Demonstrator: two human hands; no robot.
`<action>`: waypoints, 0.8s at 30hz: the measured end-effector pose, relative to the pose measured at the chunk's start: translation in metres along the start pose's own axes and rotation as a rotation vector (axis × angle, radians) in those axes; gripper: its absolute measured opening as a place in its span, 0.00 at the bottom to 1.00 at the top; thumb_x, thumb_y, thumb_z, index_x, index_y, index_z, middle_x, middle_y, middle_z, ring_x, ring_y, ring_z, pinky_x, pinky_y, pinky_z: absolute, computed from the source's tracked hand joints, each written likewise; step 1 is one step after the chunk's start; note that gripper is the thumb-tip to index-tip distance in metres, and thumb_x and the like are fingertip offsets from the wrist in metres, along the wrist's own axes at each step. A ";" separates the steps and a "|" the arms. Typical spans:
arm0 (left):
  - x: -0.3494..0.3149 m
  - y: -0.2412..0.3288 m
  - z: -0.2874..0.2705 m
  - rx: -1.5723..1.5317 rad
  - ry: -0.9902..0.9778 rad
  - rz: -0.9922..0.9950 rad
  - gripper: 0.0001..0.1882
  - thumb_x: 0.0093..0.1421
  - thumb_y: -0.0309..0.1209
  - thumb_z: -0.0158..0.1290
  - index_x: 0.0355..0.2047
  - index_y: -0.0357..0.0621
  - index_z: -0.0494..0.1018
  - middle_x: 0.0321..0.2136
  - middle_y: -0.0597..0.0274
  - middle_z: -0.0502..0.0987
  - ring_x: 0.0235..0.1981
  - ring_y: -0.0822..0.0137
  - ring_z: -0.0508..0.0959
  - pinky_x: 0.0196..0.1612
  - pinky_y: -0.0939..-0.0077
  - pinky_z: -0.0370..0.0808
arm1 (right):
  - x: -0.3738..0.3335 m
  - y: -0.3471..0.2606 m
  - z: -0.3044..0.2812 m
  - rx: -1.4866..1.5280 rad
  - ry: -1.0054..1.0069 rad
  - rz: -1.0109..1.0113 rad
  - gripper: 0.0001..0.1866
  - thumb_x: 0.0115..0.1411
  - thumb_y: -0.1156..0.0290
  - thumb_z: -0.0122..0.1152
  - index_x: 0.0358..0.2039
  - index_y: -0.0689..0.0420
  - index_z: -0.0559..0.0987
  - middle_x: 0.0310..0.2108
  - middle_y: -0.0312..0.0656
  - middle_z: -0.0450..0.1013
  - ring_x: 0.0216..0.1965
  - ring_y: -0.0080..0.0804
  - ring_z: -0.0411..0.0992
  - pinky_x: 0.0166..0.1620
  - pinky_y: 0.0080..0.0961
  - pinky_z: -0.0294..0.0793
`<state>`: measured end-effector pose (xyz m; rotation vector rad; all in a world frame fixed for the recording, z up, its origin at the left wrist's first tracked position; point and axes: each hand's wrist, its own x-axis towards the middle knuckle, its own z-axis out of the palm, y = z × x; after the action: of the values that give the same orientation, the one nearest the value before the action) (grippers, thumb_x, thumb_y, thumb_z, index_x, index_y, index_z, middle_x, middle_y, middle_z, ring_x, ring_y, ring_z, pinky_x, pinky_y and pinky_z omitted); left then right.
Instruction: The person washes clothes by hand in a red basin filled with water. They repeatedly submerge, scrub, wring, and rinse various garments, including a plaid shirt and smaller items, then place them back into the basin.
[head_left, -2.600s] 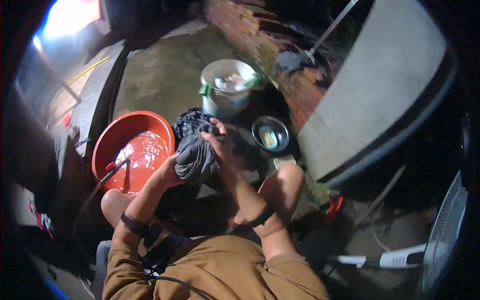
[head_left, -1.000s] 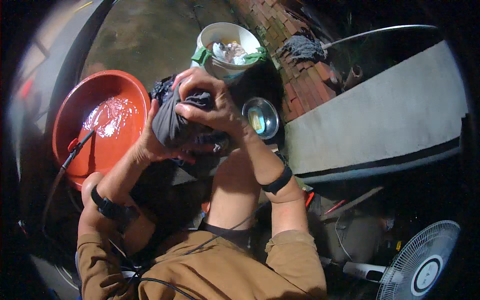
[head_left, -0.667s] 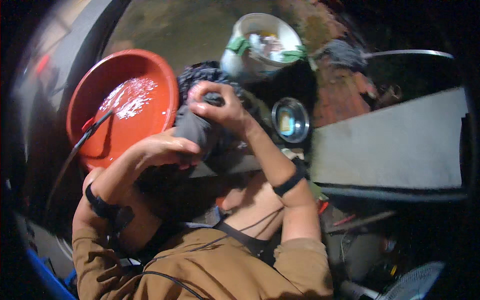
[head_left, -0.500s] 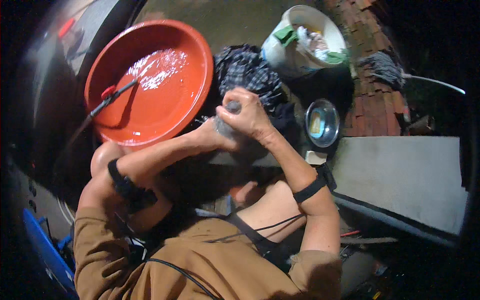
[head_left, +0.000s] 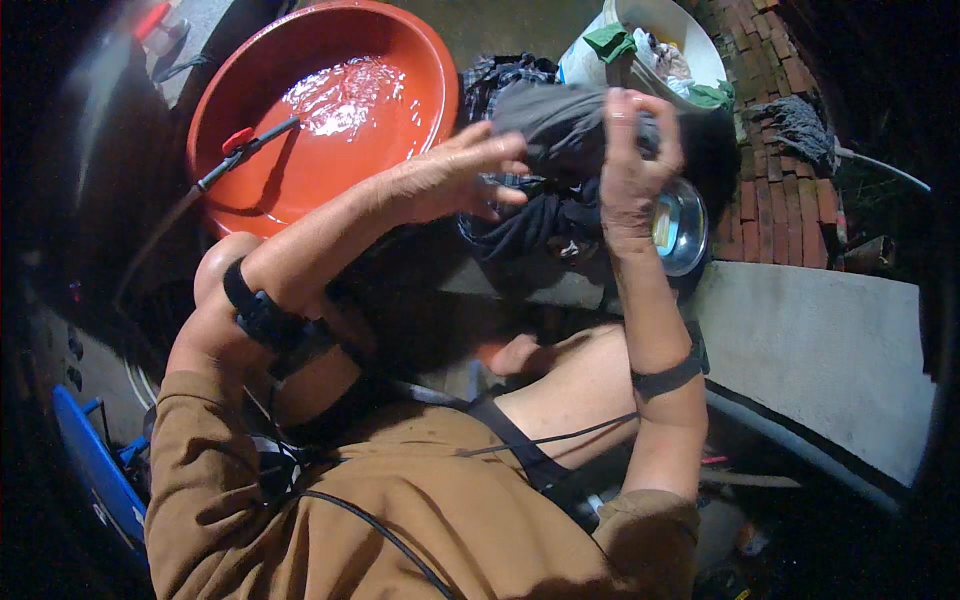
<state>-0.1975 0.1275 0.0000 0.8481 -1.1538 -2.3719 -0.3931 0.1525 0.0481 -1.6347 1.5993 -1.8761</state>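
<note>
A wet-looking grey cloth (head_left: 550,120) hangs from my right hand (head_left: 637,165), whose fingers are pinched on its gathered edge. My left hand (head_left: 455,175) is at the cloth's left side, fingers spread and slightly blurred, gripping nothing that I can see. Beneath the hands lies a heap of dark clothes (head_left: 520,225). Behind the grey cloth a dark checked garment (head_left: 500,75) is partly covered. Just right of my right wrist, a clear bowl (head_left: 690,245) with a pale blue and yellow item in it is partly hidden by my forearm.
A large red basin (head_left: 255,85) holds water at the left, with a hose and red-handled valve (head_left: 240,143) over its rim. A white bucket (head_left: 705,50) containing cloths stands at the back. A mop head (head_left: 797,130) rests on bricks, beyond a concrete slab (head_left: 820,330).
The grey cloth was wrung into a tight bunch between both hands. Now it is spread and lifted by my right hand, while my left hand has come off it. The view has shifted slightly.
</note>
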 end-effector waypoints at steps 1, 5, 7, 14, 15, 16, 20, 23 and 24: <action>-0.002 0.002 0.006 -0.160 -0.141 -0.056 0.53 0.51 0.67 0.52 0.67 0.57 0.40 0.59 0.48 0.59 0.52 0.52 0.73 0.46 0.58 0.72 | 0.000 -0.004 -0.001 0.094 0.068 0.040 0.07 0.58 0.71 0.62 0.29 0.57 0.73 0.30 0.35 0.73 0.34 0.23 0.68 0.41 0.24 0.69; -0.002 0.019 0.028 -0.491 -0.106 0.189 0.46 0.53 0.69 0.48 0.61 0.48 0.59 0.55 0.46 0.68 0.50 0.50 0.75 0.49 0.56 0.74 | -0.020 -0.012 0.008 0.334 -0.013 0.198 0.06 0.59 0.71 0.60 0.30 0.57 0.72 0.35 0.35 0.73 0.38 0.22 0.68 0.46 0.21 0.67; 0.000 0.029 0.034 -0.555 0.141 0.360 0.32 0.59 0.57 0.50 0.50 0.41 0.69 0.43 0.51 0.77 0.46 0.59 0.77 0.50 0.64 0.74 | -0.030 -0.008 0.016 0.363 -0.083 0.408 0.07 0.62 0.67 0.56 0.31 0.56 0.74 0.35 0.34 0.73 0.40 0.22 0.68 0.47 0.22 0.67; 0.006 0.016 0.041 0.376 0.208 0.791 0.23 0.49 0.30 0.60 0.47 0.43 0.72 0.42 0.59 0.76 0.42 0.64 0.76 0.50 0.67 0.72 | -0.037 0.030 0.009 0.899 -0.426 0.877 0.21 0.63 0.51 0.49 0.48 0.53 0.73 0.41 0.37 0.72 0.43 0.29 0.72 0.48 0.30 0.73; 0.006 0.012 0.041 0.517 0.182 0.903 0.21 0.47 0.29 0.60 0.44 0.43 0.73 0.39 0.58 0.77 0.41 0.63 0.77 0.48 0.67 0.73 | -0.040 0.035 0.010 0.867 -0.488 0.873 0.22 0.63 0.51 0.50 0.49 0.53 0.73 0.42 0.37 0.72 0.44 0.29 0.72 0.49 0.30 0.73; 0.007 0.010 0.041 0.654 0.150 1.010 0.20 0.45 0.28 0.61 0.41 0.42 0.75 0.37 0.56 0.78 0.40 0.62 0.78 0.47 0.67 0.73 | -0.045 0.039 0.011 0.725 -0.581 0.893 0.19 0.62 0.52 0.51 0.46 0.53 0.74 0.40 0.37 0.73 0.41 0.28 0.72 0.47 0.29 0.73; -0.009 -0.015 0.049 0.937 0.059 1.061 0.16 0.40 0.30 0.62 0.32 0.47 0.73 0.33 0.57 0.74 0.37 0.53 0.75 0.40 0.62 0.72 | -0.057 0.050 0.011 0.700 -0.744 1.437 0.09 0.61 0.60 0.55 0.33 0.50 0.78 0.30 0.35 0.76 0.31 0.25 0.74 0.38 0.25 0.75; -0.016 -0.039 0.050 1.101 -0.063 1.067 0.17 0.36 0.32 0.62 0.29 0.48 0.72 0.32 0.60 0.72 0.39 0.55 0.72 0.42 0.59 0.69 | -0.066 0.058 0.023 0.596 -1.027 1.344 0.05 0.59 0.68 0.59 0.27 0.52 0.77 0.28 0.33 0.75 0.29 0.21 0.73 0.36 0.19 0.73; -0.017 -0.047 0.049 1.132 -0.106 1.064 0.16 0.37 0.33 0.62 0.29 0.48 0.72 0.31 0.60 0.72 0.38 0.55 0.72 0.42 0.60 0.69 | -0.071 0.060 0.027 0.567 -1.131 1.281 0.07 0.59 0.65 0.61 0.27 0.53 0.77 0.28 0.33 0.75 0.28 0.21 0.71 0.34 0.19 0.72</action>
<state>-0.2204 0.1933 -0.0073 0.1848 -2.2517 -0.8137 -0.3735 0.1635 -0.0460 -0.7056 0.9415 -0.4341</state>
